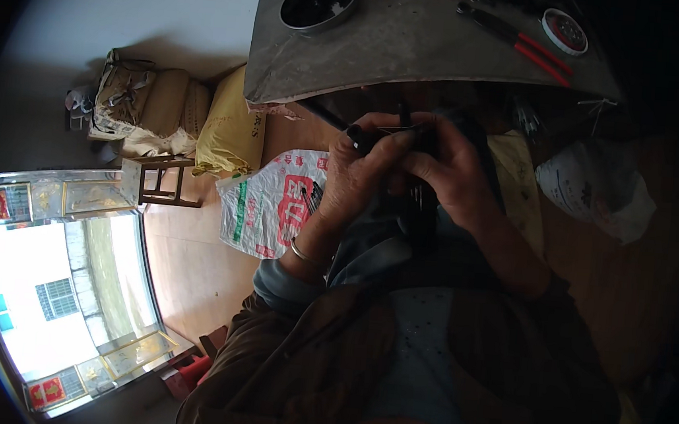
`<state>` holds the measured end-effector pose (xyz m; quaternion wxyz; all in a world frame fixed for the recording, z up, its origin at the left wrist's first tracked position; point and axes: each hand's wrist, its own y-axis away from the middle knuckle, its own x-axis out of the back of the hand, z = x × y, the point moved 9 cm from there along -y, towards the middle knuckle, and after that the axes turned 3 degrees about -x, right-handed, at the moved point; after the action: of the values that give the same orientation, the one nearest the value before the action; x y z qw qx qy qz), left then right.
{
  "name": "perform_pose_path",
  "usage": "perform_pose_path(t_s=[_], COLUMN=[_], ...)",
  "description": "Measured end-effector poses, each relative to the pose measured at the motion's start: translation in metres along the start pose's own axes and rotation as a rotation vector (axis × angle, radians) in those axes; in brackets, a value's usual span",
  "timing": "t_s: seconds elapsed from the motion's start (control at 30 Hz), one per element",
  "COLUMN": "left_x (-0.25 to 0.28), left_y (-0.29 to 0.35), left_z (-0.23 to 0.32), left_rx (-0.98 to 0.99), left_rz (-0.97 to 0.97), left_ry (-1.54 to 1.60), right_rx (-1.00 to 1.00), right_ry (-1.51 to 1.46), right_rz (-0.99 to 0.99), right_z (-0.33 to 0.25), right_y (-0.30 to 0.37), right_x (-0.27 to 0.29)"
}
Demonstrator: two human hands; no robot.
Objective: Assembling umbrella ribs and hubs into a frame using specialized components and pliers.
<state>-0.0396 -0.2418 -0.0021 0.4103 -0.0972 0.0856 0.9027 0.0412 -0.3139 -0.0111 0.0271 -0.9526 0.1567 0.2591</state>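
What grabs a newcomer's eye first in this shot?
Probably the bright doorway at lower left, glaring against the dim room. Next, the left hand and right hand meeting at the centre around a dark object, too dim to identify. Then the strong reds: pliers with red handles on the grey table at upper right, and a red-printed white sack left of the left forearm.

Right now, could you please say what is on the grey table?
A metal bowl of dark pieces, red-handled pliers and a white-rimmed dish. The tabletop beneath them is covered; its far side is too dark to tell.
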Motion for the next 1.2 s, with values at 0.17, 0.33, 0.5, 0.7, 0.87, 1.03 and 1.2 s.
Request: perform_pose_path(t_s=[0.17, 0.33, 0.5, 0.7, 0.87, 1.03, 1.2], left_x=[0.019, 0.025, -0.013, -0.013, -0.007, -0.006, 0.001], left_y=[-0.009, -0.058, -0.055, -0.048, -0.060, -0.054, -0.059], left_z=[0.011, 0.027, 0.011, 0.014, 0.013, 0.013, 0.022], left_rx=[-0.125, 0.002, 0.212, 0.230, 0.142, 0.082, -0.028], left_rz=[0.187, 0.028, -0.304, -0.268, -0.337, -0.366, -0.335], left_ry=[-0.132, 0.133, 0.206, 0.454, 0.253, -0.017, -0.122], right_rx=[0.028, -0.040, -0.080, -0.055, -0.069, -0.059, -0.063], right_ry=[-0.050, -0.011, 0.034, 0.091, 0.086, 0.073, 0.064], right_rz=[0.030, 0.019, 0.013, 0.071, 0.001, 0.065, 0.053], right_z=[-0.001, 0.007, 0.016, 0.009, 0.015, 0.009, 0.011], right_y=[0.003, -0.002, -0.005, -0.005, -0.005, -0.004, -0.005], right_x=[-0.007, -0.017, -0.016, -0.009, -0.016, -0.014, -0.012])
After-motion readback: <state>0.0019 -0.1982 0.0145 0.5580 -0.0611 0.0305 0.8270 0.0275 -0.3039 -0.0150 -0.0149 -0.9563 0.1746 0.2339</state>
